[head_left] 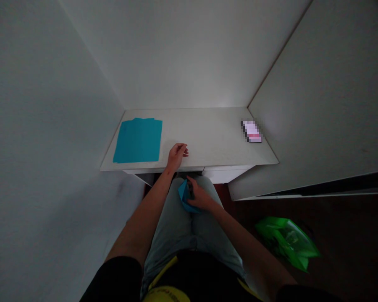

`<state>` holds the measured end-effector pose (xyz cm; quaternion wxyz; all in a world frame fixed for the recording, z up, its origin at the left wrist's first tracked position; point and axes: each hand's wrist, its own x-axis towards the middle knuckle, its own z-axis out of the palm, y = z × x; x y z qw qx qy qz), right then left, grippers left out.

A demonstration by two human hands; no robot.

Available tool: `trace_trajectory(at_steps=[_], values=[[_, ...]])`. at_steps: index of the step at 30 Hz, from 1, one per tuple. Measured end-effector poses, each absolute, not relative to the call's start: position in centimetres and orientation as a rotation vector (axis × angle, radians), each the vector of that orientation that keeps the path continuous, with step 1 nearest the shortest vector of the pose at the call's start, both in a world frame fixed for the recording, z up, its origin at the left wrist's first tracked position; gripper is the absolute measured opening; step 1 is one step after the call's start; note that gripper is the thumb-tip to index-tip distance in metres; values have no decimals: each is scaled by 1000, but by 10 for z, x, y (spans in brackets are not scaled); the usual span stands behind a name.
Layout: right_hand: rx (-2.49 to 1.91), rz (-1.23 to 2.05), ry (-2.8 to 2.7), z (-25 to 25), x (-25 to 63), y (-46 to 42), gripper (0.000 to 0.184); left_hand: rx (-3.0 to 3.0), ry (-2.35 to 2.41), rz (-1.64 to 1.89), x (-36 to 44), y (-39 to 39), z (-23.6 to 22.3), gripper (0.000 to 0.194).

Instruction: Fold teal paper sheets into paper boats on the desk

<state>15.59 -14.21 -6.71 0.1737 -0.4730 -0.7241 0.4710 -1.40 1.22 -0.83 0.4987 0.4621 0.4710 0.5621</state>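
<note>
My left hand [177,155] rests at the front edge of the white desk, its fingers loosely curled with nothing seen in them. Below the desk edge, over my lap, my right hand [201,197] grips a folded blue paper [184,197]. Part of that paper is hidden behind my fingers, and its exact folded shape is hard to make out. To the left of my left hand lies a slightly fanned stack of blue paper sheets [138,140], flat on the desk.
The white desk [208,138] sits between walls and a panel on the right. A phone [252,131], blurred out, lies at its right end. A drawer front [225,174] shows under the desktop. On the dark floor at right is a green plastic bag [286,241].
</note>
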Motion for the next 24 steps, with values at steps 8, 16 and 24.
trace_trajectory(at_steps=[8,16,24], values=[[-1258,1386,-2039,-85,141,-141,86,1124,1168,1324,-13,12,-8,39],[-1352,1449,-2002,-109,128,-156,24,1148,1166,1275,-12,9,-6,39],[-1296,1807,-1699,-86,132,-155,16,1209,1167,1175,-16,11,1,40]])
